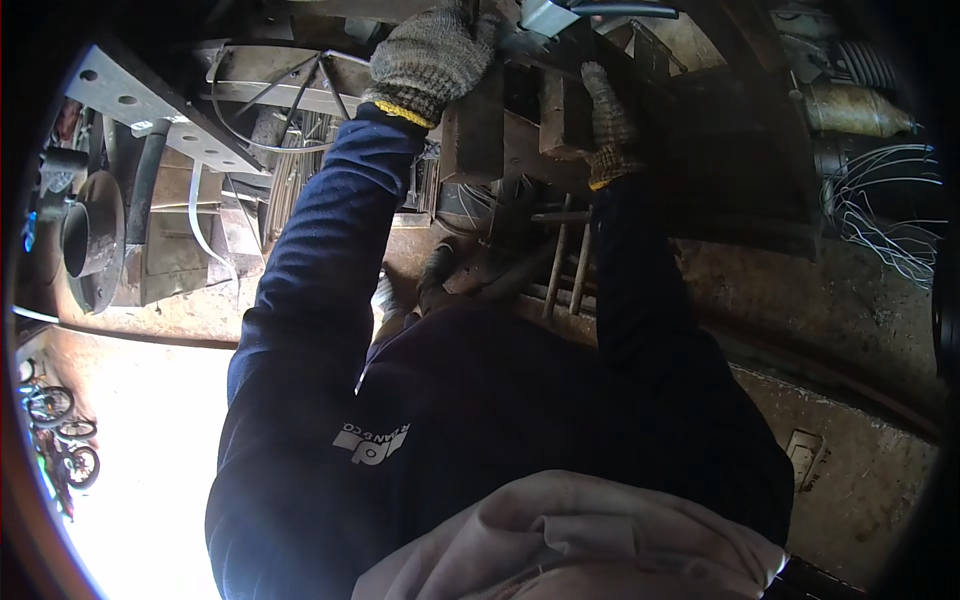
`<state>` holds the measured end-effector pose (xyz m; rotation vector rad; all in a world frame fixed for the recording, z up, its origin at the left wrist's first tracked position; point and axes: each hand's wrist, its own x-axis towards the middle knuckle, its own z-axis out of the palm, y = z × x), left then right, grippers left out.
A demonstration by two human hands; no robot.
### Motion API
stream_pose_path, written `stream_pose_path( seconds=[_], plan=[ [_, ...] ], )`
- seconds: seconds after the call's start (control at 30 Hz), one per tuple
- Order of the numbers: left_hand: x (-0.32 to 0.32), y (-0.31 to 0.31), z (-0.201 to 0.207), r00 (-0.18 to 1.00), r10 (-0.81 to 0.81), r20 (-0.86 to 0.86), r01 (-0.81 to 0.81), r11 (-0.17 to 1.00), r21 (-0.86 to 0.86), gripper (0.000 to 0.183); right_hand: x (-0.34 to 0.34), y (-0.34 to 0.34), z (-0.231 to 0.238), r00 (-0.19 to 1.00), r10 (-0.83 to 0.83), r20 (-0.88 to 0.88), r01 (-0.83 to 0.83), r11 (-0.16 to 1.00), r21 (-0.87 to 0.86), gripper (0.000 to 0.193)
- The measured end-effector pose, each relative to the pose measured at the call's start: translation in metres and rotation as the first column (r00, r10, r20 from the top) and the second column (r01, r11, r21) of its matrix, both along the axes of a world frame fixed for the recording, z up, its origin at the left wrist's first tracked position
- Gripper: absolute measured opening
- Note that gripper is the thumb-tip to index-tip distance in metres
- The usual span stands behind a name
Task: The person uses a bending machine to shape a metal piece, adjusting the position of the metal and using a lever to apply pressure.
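Because the work lies at the upper edge of the view, both arms stretch well forward. The broad dark metal plate (735, 160) spreads right of the hands, probably left there to stay within reach. The long silver-grey perforated metal beam (170, 110) slants across the upper left, apart from them, perhaps to leave the middle free. The two dark brown rectangular metal blocks (472, 140) stand between the forearms with a gap separating them, likely as supports. The left hand (432, 62), in a grey knitted glove with a yellow cuff, bends beside the left block; what its fingers hold, if anything, is hidden, though the posture suggests steadying. The right hand (612, 128), in a similar shadowed glove, lies lengthwise beside the right block, seemingly to brace; whether it grips, I cannot tell.
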<state>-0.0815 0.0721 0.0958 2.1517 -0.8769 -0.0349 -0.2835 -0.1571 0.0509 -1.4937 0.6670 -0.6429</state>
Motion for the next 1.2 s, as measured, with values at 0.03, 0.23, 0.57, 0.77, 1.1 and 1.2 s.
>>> stream_pose_path(
  seconds=[0.03,0.23,0.57,0.77,1.1,1.2],
  plan=[
    [0.002,0.002,-0.001,1.0,-0.007,-0.009,0.008,1.0,0.005,0.057,0.001,0.002,0.0,1.0,0.004,-0.002,-0.004,1.0,-0.001,0.042],
    [-0.001,0.0,-0.004,0.998,0.022,0.066,-0.021,1.0,-0.013,0.057,0.0,0.001,0.001,1.0,-0.005,0.013,0.005,1.0,-0.014,0.042],
    [0.0,0.004,-0.001,0.998,0.043,0.043,-0.044,0.999,0.029,0.058,0.004,0.007,0.001,1.0,0.011,0.012,-0.011,1.0,-0.016,0.041],
    [-0.001,0.004,0.001,0.998,0.048,0.028,-0.05,0.997,0.064,0.059,0.008,0.007,-0.002,1.0,0.019,0.013,-0.019,1.0,-0.015,0.041],
    [0.003,0.001,0.0,1.0,0.009,0.0,-0.009,0.998,0.066,0.06,0.012,0.009,0.003,1.0,0.019,0.018,-0.018,0.999,-0.027,0.04],
    [0.0,0.004,0.004,1.0,0.008,0.0,-0.008,0.997,0.071,0.061,0.01,0.011,0.004,1.0,0.016,0.017,-0.015,0.999,-0.029,0.04]
  ],
)
